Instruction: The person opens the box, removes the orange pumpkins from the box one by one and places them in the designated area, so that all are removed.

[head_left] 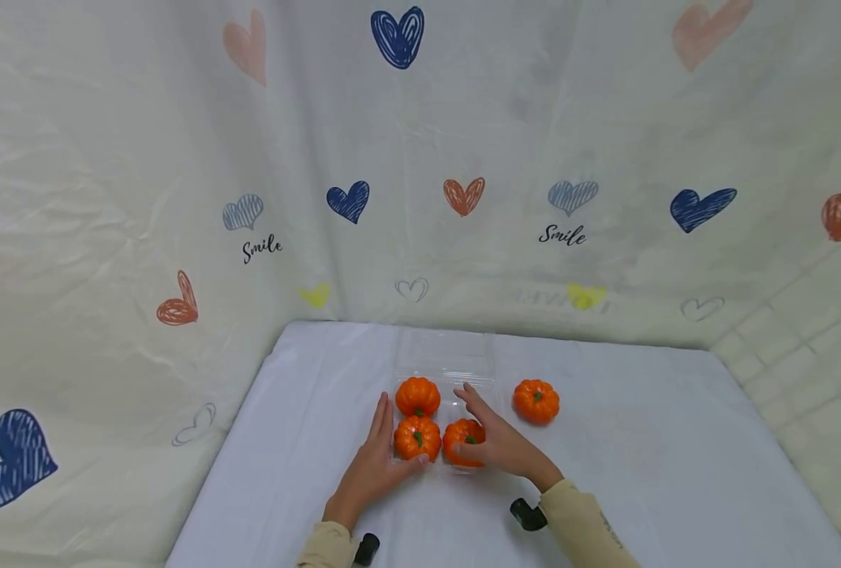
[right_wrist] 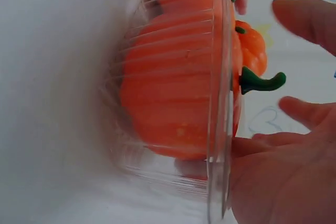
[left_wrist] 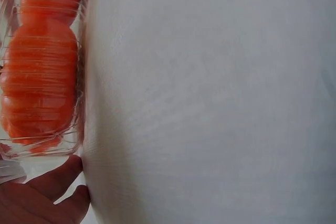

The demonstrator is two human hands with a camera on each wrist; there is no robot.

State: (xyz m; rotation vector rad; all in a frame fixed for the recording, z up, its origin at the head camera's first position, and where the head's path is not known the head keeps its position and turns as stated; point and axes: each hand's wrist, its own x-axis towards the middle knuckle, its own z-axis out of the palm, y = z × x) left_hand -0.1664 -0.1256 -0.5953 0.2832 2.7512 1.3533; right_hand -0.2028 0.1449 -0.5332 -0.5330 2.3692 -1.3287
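A clear plastic clamshell box (right_wrist: 218, 187) holds three small orange toy pumpkins with green stems. Two of them, the back-left pumpkin (head_left: 418, 396) and the front-left pumpkin (head_left: 416, 439), sit along the box's left side; the front-right pumpkin (head_left: 463, 446) is partly covered by my right hand (head_left: 502, 443). That hand is spread over the box's right rim, its fingers apart and around no pumpkin. My left hand (head_left: 372, 473) lies along the left wall with straight fingers, its thumb at the front edge. In the left wrist view, fingertips (left_wrist: 71, 169) are right at the box's corner.
The box's lid (head_left: 445, 353) lies folded back behind it. Another orange pumpkin (head_left: 536, 401) stands on the white-covered table (head_left: 648, 473), to the right of the box. A pale curtain (head_left: 506, 118) printed with hearts hangs behind the table and along its sides.
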